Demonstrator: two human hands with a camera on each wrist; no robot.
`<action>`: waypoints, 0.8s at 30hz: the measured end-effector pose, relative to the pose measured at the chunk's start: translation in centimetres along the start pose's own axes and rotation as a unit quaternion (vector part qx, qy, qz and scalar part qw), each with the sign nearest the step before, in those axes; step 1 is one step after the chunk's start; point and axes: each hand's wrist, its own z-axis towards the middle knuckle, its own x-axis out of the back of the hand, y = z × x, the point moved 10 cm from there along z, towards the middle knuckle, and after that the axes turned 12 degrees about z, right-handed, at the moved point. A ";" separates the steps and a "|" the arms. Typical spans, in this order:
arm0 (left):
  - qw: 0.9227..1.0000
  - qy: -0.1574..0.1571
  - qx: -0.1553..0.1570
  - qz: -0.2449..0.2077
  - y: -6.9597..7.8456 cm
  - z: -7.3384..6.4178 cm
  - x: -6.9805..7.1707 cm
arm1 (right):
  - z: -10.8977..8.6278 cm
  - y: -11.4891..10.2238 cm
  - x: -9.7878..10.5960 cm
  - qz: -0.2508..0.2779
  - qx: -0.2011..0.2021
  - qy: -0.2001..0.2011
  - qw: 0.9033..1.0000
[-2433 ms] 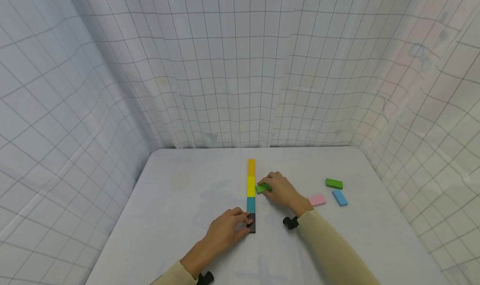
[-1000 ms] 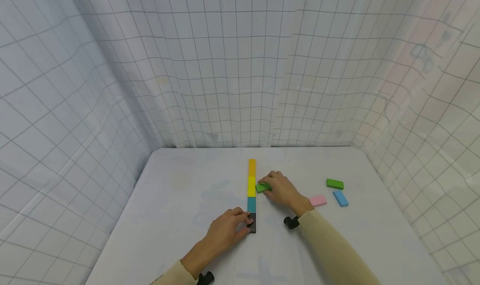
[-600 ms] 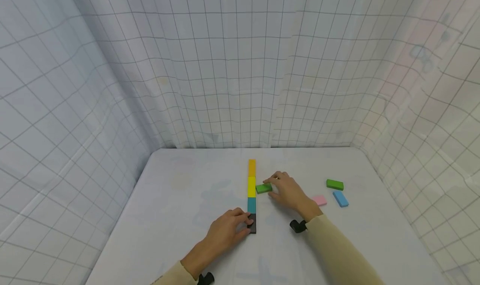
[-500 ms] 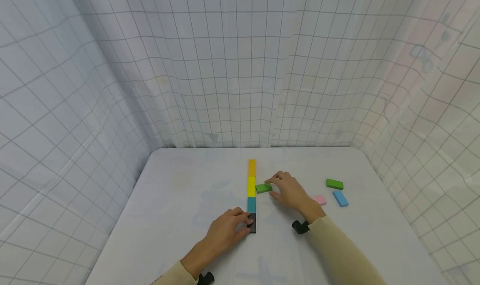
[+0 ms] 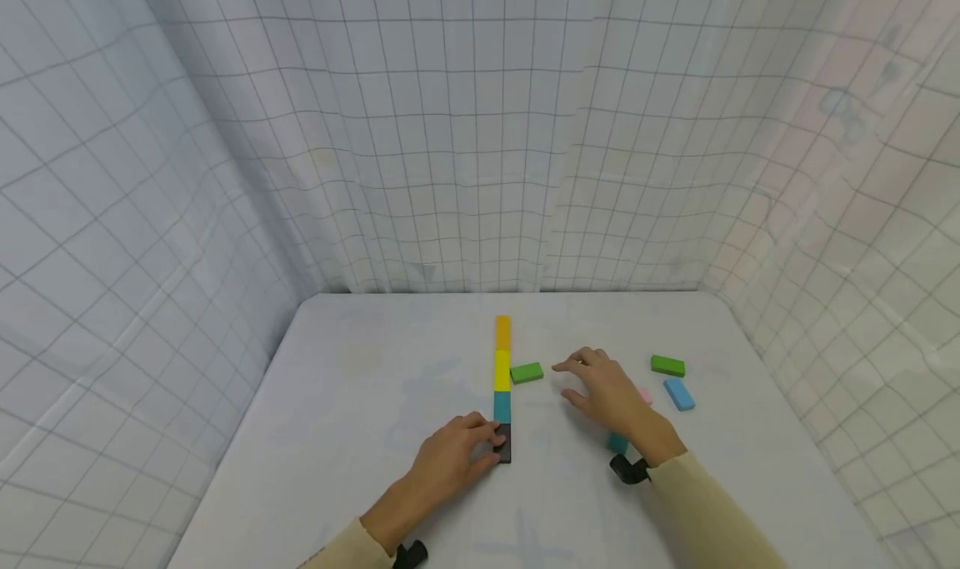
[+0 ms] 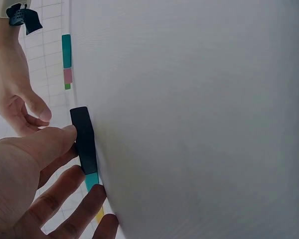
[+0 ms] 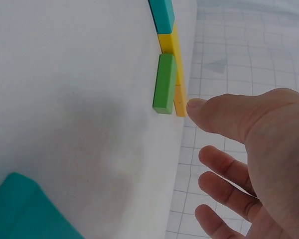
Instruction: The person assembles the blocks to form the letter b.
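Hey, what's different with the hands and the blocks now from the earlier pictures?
The right hand let go of the green block and moved back, to the right and toward the person. A teal block now peeks out by that wrist. The green block stayed beside the yellow block, and the left hand still holds the black block.

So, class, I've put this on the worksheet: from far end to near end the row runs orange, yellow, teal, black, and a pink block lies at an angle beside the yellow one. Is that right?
Not quite: it is a green block, not a pink one, that lies angled beside the yellow block, as the head view shows. The orange block, yellow, teal block, black block order stands.
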 end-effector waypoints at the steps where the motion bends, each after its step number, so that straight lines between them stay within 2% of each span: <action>1: 1.000 0.002 0.000 0.000 0.0 -0.1 0.0 | -0.2 0.0 0.1 0.000 0.003 0.002 1.000; 8: 1.000 0.014 -0.003 -0.003 0.1 -0.3 0.2 | -1.6 -0.2 1.1 0.004 0.016 0.024 1.000; 17: 1.000 0.006 -0.003 -0.005 0.2 -0.2 0.2 | -3.8 1.0 1.7 0.005 0.000 0.034 0.999; 24: 1.000 0.006 -0.004 -0.007 0.1 -0.1 0.2 | -5.3 1.5 2.5 0.000 0.007 0.045 0.999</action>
